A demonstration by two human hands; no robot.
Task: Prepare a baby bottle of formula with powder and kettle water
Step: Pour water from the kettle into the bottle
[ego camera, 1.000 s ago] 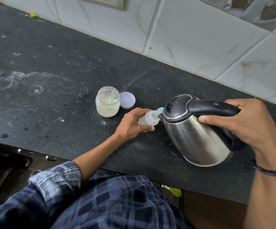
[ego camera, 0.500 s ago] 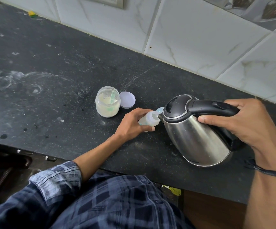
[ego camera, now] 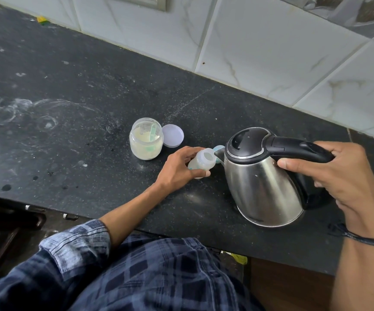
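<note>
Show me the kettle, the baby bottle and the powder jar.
kettle (ego camera: 260,187): head view, on its shiny steel side.
baby bottle (ego camera: 200,163): head view, on its pale body below the mouth.
powder jar (ego camera: 145,150): head view, on its clear front wall.

On black counter (ego camera: 91,86): powder jar (ego camera: 146,140), lid (ego camera: 173,135).

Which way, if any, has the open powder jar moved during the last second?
No, it has not moved. The powder jar stands in the same spot beside its lid, equally far from the white ring stains on the counter.

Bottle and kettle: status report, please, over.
Left hand grips bottle. Right hand holds kettle tilted, spout at bottle mouth. Powder jar open, apart.
</note>
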